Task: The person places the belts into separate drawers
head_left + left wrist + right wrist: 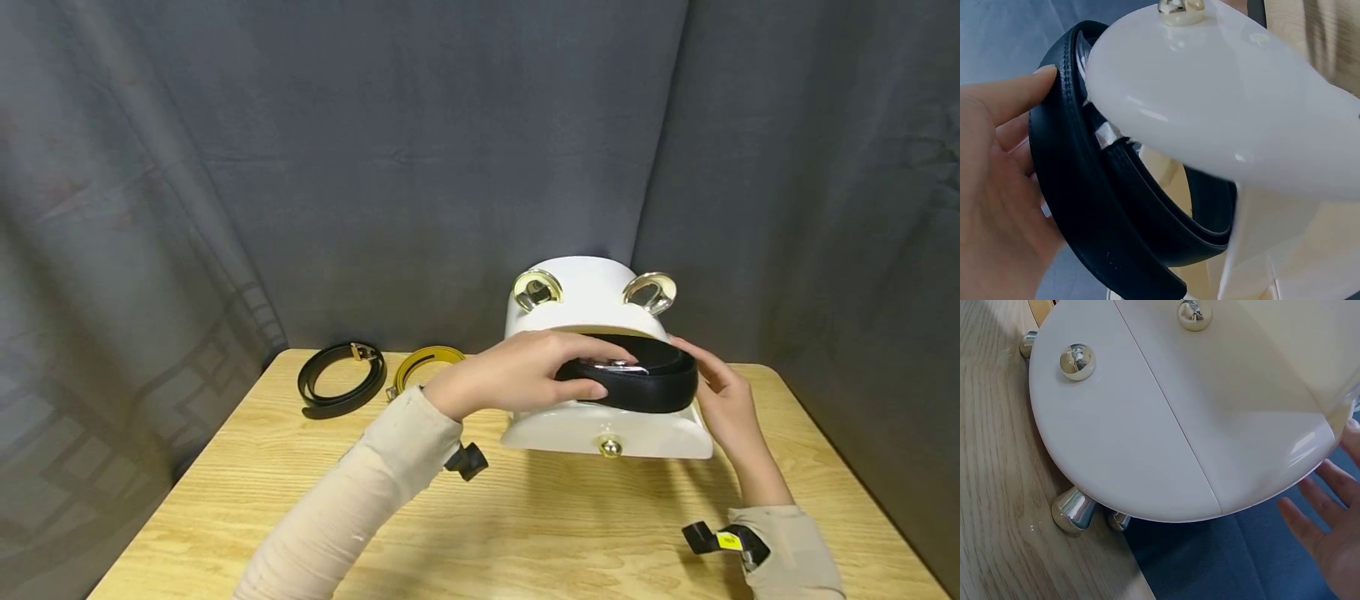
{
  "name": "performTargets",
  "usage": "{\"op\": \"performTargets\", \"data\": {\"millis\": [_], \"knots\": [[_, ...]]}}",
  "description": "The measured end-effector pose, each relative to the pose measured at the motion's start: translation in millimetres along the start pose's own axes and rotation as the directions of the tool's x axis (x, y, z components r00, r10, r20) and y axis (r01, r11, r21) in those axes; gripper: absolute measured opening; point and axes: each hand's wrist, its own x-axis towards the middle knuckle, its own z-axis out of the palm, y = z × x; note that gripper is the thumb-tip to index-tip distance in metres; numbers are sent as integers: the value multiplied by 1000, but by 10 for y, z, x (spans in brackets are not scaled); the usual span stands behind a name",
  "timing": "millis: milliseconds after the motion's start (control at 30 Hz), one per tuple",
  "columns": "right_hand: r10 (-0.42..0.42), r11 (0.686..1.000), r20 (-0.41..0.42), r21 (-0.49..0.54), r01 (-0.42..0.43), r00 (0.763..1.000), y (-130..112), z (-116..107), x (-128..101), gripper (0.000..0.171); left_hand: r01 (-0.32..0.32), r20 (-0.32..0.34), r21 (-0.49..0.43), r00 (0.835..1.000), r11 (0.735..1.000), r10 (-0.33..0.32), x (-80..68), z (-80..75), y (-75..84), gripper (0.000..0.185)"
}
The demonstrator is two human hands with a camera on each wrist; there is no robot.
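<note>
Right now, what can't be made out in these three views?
- Head view: far side of the black belt hidden inside the white case.
- Head view: right hand fingertips hidden behind belt and case; grip unclear.
- Right wrist view: belt out of frame; hand cut off by the edge.
- Left wrist view: left hand partly cropped; buckle blurred.
</note>
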Motion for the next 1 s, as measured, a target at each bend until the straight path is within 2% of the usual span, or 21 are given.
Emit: {"op": "performTargets", "data": {"millis": [200, 500, 733, 1000], "knots": [[-19, 999, -13, 37, 19, 1000, 9, 5, -2, 34, -37, -1, -81, 999, 996, 37, -30, 16, -97, 42], [-13, 1000, -12, 9, 13, 1000, 24, 7, 0, 34, -100, -3, -120, 995, 988, 101, -27, 38, -150, 42], [-37, 999, -19, 4, 37, 999, 35, 14, -4, 34, -135, 5, -94, 991, 986, 136, -20, 37, -161, 44], [-40, 999, -13, -2, 40, 999, 41, 13, -3, 34, -115, -2, -50, 993, 992, 115, -20, 49, -156, 49]]}}
